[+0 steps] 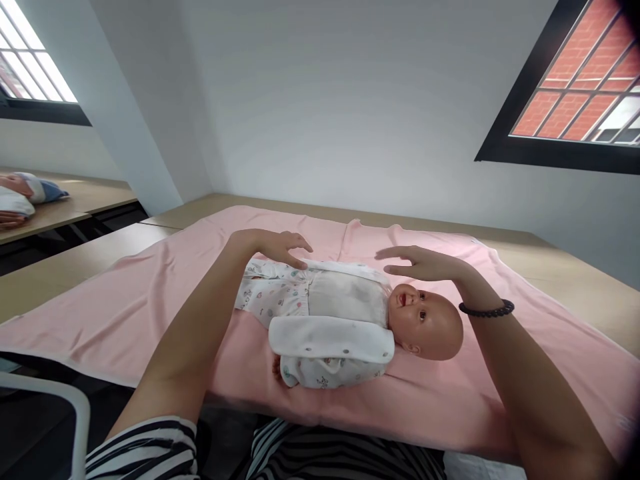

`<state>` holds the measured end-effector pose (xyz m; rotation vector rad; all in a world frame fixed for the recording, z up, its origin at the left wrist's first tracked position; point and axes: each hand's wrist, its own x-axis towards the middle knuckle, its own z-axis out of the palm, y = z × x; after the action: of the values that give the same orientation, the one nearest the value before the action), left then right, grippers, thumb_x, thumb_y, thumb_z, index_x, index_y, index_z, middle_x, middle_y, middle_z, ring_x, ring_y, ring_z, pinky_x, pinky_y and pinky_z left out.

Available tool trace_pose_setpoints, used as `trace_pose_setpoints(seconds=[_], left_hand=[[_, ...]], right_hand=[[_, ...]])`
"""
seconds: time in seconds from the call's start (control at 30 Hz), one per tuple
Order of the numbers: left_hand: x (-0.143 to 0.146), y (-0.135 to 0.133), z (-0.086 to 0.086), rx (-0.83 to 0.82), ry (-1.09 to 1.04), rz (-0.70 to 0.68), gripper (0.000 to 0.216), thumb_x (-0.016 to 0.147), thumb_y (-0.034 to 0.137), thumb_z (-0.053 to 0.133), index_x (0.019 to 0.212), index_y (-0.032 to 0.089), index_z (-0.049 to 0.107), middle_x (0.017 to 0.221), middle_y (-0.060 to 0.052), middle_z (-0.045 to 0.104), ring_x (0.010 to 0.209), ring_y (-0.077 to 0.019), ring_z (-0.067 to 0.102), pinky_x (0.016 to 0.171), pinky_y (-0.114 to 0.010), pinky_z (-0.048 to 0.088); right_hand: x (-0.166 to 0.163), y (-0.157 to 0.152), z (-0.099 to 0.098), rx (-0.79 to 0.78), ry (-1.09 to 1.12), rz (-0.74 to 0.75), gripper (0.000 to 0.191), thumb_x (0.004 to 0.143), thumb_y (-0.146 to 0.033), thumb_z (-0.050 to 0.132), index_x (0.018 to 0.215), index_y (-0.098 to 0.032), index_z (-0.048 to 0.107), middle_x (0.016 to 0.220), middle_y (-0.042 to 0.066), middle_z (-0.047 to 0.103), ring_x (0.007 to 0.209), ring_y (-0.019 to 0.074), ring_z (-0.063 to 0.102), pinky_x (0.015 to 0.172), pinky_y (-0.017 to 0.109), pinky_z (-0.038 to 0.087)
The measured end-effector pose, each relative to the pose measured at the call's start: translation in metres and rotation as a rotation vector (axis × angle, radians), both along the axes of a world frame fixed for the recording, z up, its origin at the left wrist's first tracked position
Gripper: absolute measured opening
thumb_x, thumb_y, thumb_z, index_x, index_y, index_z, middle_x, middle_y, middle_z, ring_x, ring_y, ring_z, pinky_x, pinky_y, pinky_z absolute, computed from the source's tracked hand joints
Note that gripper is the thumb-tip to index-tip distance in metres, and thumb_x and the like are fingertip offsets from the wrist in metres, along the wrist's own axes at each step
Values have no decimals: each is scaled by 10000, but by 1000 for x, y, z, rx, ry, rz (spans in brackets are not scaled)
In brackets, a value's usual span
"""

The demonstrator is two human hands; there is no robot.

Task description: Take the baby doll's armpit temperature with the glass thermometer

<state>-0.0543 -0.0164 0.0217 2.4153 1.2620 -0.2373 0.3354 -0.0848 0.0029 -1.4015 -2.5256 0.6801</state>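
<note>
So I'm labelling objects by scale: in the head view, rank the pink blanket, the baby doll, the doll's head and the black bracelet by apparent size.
1. Pink blanket
2. Baby doll
3. Doll's head
4. Black bracelet
All lie at similar distance, so the order looks safe.

A doll [380, 320] of smooth, slightly glossy plastic is seen on a pink blanket [150, 300] of soft, matt cloth, lightly creased. The doll is dressed in white printed fabric [280, 293], matt and faintly rumpled, with a plain white cloth band [333, 339] laid across it. The worktop [575, 273] beneath is shown as pale wood-look board, smooth and dull. A beaded black bracelet [487, 310], with a low sheen, is worn on the right wrist.
</note>
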Motion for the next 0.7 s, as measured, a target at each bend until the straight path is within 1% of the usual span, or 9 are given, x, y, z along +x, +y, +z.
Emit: trace_pose_setpoints(seconds=[0.03,0.07,0.13,0.2,0.27,0.33,0.4,0.5,0.7], left_hand=[[1,0,0,-17,7,-19,799,764,730,638,1484,419,490,1652,-21,335,1441,-357,392,1120,-447,395],[2,0,1,-32,16,-41,781,768,727,635,1476,427,494,1640,-16,356,1426,-349,411,1111,-445,406],[5,-2,3,-60,42,-86,727,776,709,640,1438,429,529,1601,-10,416,1393,-336,450,1097,-447,423],[8,-4,4,-82,59,-124,643,777,684,656,1356,408,606,1541,-8,493,1363,-331,480,1095,-444,427],[10,-4,3,-97,50,-162,548,779,668,665,1252,390,678,1496,5,542,1364,-327,482,1102,-430,423],[11,-2,0,-106,32,-183,514,776,668,671,1211,396,701,1489,23,551,1383,-320,467,1115,-418,412],[10,1,-3,-109,27,-164,556,765,679,678,1258,421,677,1509,31,536,1400,-319,453,1129,-426,398],[8,3,-5,-101,38,-101,682,750,711,677,1373,446,595,1557,15,488,1426,-334,429,1136,-459,392],[8,0,-2,-58,51,-83,838,790,709,620,1527,346,449,1646,-39,360,1474,-337,377,1163,-454,375]], right_hand=[[-3,-2,3,-61,14,64,552,944,-635,536,1383,-320,649,1486,44,583,1359,328,526,1109,467,431],[-6,-4,5,-137,17,127,505,958,-619,524,1321,-311,694,1411,43,642,1283,309,587,1050,437,475],[-10,-7,8,-273,-4,209,486,968,-606,519,1266,-286,731,1339,52,686,1194,286,640,961,386,517],[-11,-7,7,-348,-25,223,495,959,-602,546,1287,-280,728,1344,54,684,1216,288,631,960,360,518],[-9,-4,3,-363,-23,203,505,946,-601,577,1336,-306,701,1406,37,649,1303,298,577,1029,359,492],[-5,0,-1,-361,-4,186,538,936,-607,593,1404,-346,644,1496,8,578,1394,306,499,1109,376,447],[-1,5,-5,-365,11,185,581,930,-622,595,1449,-360,598,1566,-11,501,1461,314,420,1176,401,391],[2,10,-8,-393,19,177,595,940,-652,562,1445,-341,605,1604,-16,448,1499,321,362,1225,432,334],[2,15,-16,-349,30,170,634,964,-670,505,1492,-321,550,1613,-2,429,1513,319,338,1267,474,260]])
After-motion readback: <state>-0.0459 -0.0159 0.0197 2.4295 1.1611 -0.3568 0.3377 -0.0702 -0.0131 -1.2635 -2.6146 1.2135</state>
